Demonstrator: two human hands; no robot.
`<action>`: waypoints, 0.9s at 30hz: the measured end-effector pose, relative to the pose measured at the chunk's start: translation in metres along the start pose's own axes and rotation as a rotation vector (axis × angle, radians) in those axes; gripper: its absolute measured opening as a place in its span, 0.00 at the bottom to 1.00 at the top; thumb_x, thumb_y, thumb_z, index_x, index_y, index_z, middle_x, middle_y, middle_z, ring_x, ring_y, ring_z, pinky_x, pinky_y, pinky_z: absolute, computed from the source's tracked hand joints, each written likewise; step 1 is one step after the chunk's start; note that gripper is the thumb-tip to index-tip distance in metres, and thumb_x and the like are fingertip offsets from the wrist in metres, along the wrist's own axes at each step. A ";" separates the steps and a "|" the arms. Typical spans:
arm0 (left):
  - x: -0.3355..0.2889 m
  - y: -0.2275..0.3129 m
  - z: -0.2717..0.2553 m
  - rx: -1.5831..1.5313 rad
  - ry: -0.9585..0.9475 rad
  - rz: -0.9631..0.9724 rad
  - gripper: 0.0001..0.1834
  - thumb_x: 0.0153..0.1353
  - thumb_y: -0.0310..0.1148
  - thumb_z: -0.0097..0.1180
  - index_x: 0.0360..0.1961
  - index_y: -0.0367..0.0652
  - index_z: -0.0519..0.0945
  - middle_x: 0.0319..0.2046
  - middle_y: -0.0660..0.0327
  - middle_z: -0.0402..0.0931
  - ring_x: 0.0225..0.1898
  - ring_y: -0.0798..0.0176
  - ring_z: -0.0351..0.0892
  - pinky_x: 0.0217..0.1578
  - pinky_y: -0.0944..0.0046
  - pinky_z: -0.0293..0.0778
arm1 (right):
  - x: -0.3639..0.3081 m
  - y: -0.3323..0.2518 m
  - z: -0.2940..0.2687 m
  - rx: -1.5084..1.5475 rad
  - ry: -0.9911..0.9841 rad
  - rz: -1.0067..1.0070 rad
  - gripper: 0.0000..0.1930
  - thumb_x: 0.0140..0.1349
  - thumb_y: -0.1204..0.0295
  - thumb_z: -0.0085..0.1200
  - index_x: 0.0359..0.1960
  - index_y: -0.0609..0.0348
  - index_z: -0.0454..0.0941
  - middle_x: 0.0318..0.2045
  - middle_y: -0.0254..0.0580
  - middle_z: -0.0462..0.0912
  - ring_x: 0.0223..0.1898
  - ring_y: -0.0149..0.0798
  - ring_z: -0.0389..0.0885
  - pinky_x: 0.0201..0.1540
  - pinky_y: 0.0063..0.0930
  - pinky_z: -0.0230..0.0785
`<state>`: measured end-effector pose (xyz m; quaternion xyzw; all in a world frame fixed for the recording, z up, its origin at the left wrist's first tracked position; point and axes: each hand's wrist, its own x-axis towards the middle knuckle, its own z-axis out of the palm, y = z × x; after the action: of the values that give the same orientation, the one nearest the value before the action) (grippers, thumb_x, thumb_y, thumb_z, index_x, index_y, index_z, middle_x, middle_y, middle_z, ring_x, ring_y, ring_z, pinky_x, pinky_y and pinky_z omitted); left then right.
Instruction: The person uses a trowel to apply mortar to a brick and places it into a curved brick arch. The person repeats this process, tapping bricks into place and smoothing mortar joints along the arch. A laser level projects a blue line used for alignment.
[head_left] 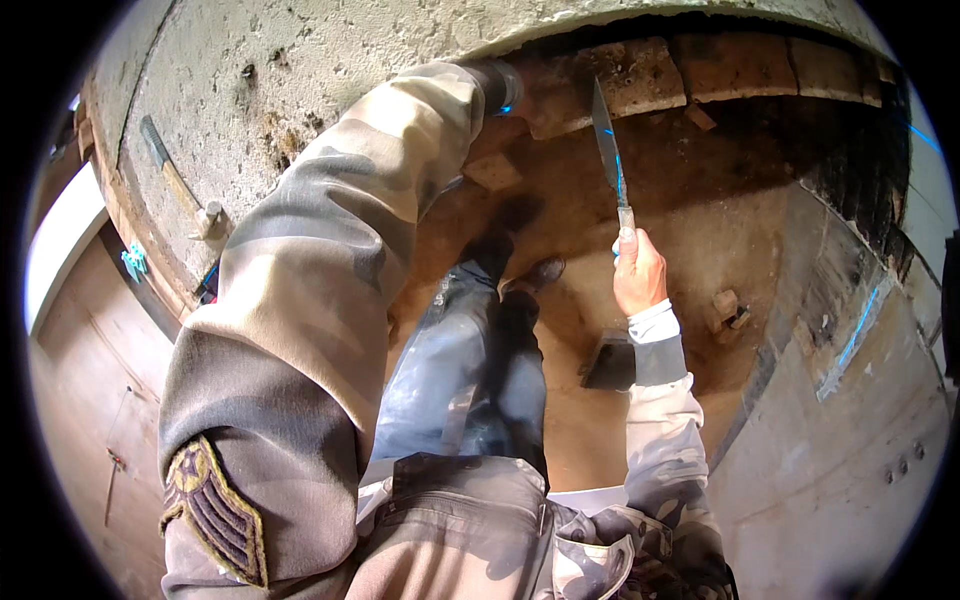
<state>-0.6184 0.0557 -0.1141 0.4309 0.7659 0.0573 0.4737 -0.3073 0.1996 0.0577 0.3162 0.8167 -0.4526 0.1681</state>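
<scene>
My right hand (pixel 640 272) is closed around the handle of a long knife (pixel 606 145). Its narrow blade points away from me and tapers to a tip near the edge of a row of reddish-brown bricks (pixel 635 75). The bricks curve along under the rim of a rough, pale plastered surface (pixel 330 50). My left arm (pixel 330 230), in a camouflage sleeve, stretches forward to the left end of that row. Deep shade past the cuff hides the left hand's fingers, so whether it grips a brick does not show.
A hammer (pixel 178 185) with a wooden handle lies on the plaster at left. Below, the brown floor (pixel 590 440) holds brick pieces (pixel 725 308) and a dark block-like thing (pixel 608 360). Grey panels (pixel 840 470) stand at right. A teal clump (pixel 133 262) sits by the left edge.
</scene>
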 end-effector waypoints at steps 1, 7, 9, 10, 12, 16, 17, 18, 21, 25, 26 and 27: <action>0.001 0.004 -0.004 0.025 -0.044 -0.009 0.62 0.38 0.58 0.73 0.69 0.37 0.58 0.69 0.44 0.55 0.71 0.45 0.54 0.69 0.55 0.55 | -0.001 -0.001 -0.001 -0.012 0.006 -0.013 0.25 0.74 0.52 0.35 0.27 0.60 0.69 0.18 0.42 0.72 0.21 0.42 0.73 0.27 0.37 0.66; -0.009 0.024 -0.022 0.042 -0.085 -0.162 0.65 0.39 0.58 0.73 0.72 0.37 0.51 0.71 0.43 0.51 0.72 0.46 0.50 0.69 0.55 0.54 | -0.010 -0.015 0.001 0.046 0.021 -0.037 0.22 0.74 0.55 0.38 0.29 0.61 0.69 0.19 0.50 0.73 0.23 0.53 0.74 0.27 0.43 0.65; -0.011 0.027 -0.021 0.032 -0.135 -0.137 0.66 0.40 0.58 0.73 0.72 0.36 0.49 0.71 0.43 0.49 0.73 0.46 0.49 0.70 0.55 0.54 | -0.012 -0.018 0.003 0.081 0.014 -0.066 0.18 0.73 0.60 0.42 0.29 0.62 0.67 0.21 0.60 0.73 0.27 0.68 0.72 0.27 0.51 0.62; -0.011 0.028 -0.021 0.046 -0.142 -0.126 0.65 0.41 0.59 0.72 0.72 0.36 0.49 0.71 0.42 0.49 0.72 0.46 0.49 0.70 0.55 0.54 | -0.011 -0.018 0.004 0.039 0.018 -0.043 0.18 0.73 0.60 0.42 0.29 0.62 0.67 0.21 0.60 0.72 0.27 0.68 0.72 0.27 0.51 0.62; -0.014 0.031 -0.019 0.070 -0.139 -0.111 0.65 0.42 0.60 0.70 0.72 0.36 0.49 0.71 0.42 0.49 0.72 0.46 0.50 0.69 0.54 0.55 | -0.011 -0.017 0.006 -0.004 0.021 -0.025 0.18 0.73 0.60 0.42 0.29 0.62 0.67 0.20 0.59 0.72 0.26 0.67 0.72 0.27 0.50 0.62; -0.022 0.036 -0.024 0.086 -0.119 -0.104 0.64 0.44 0.63 0.67 0.72 0.36 0.48 0.71 0.42 0.49 0.72 0.45 0.51 0.69 0.53 0.56 | -0.015 -0.013 0.006 0.019 -0.031 0.004 0.24 0.74 0.52 0.37 0.30 0.61 0.71 0.18 0.46 0.74 0.21 0.46 0.76 0.27 0.38 0.67; -0.024 0.037 -0.027 0.092 -0.096 -0.107 0.64 0.45 0.64 0.66 0.72 0.36 0.48 0.71 0.42 0.49 0.71 0.45 0.51 0.69 0.53 0.56 | -0.016 -0.012 0.007 0.000 -0.032 -0.013 0.25 0.74 0.52 0.37 0.29 0.61 0.71 0.17 0.45 0.74 0.21 0.44 0.76 0.27 0.38 0.67; -0.025 0.039 -0.030 0.110 -0.089 -0.102 0.64 0.46 0.64 0.66 0.72 0.36 0.48 0.71 0.42 0.49 0.71 0.45 0.52 0.68 0.53 0.56 | -0.017 -0.011 0.008 -0.004 -0.022 -0.022 0.25 0.74 0.52 0.37 0.29 0.61 0.71 0.17 0.45 0.73 0.21 0.44 0.76 0.27 0.38 0.67; -0.026 0.049 -0.041 0.195 -0.220 -0.079 0.63 0.46 0.64 0.66 0.71 0.35 0.50 0.69 0.42 0.54 0.69 0.44 0.57 0.66 0.52 0.60 | -0.020 -0.010 0.013 0.074 -0.021 -0.003 0.21 0.73 0.55 0.40 0.28 0.62 0.66 0.20 0.60 0.71 0.26 0.68 0.71 0.26 0.52 0.62; -0.035 0.056 -0.048 0.124 -0.174 -0.013 0.59 0.45 0.60 0.70 0.68 0.32 0.57 0.64 0.42 0.64 0.64 0.44 0.67 0.62 0.52 0.66 | -0.021 -0.008 0.019 0.007 0.008 -0.058 0.21 0.73 0.56 0.40 0.29 0.62 0.65 0.20 0.62 0.71 0.27 0.70 0.71 0.27 0.54 0.61; -0.036 0.057 -0.049 0.109 -0.144 -0.026 0.57 0.45 0.59 0.70 0.67 0.32 0.59 0.63 0.42 0.66 0.63 0.44 0.68 0.61 0.53 0.67 | -0.020 -0.008 0.019 0.008 0.008 -0.055 0.21 0.73 0.56 0.40 0.29 0.62 0.65 0.20 0.63 0.71 0.27 0.70 0.71 0.27 0.55 0.61; -0.037 0.056 -0.051 0.092 -0.114 -0.038 0.56 0.44 0.58 0.71 0.66 0.32 0.60 0.62 0.42 0.67 0.62 0.44 0.68 0.60 0.53 0.68 | -0.020 -0.008 0.019 0.018 0.005 -0.058 0.21 0.73 0.56 0.40 0.29 0.62 0.65 0.20 0.63 0.71 0.27 0.70 0.71 0.27 0.55 0.61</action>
<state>-0.6170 0.0803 -0.0334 0.4403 0.7475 -0.0117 0.4973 -0.2981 0.1731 0.0633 0.2948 0.8219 -0.4638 0.1499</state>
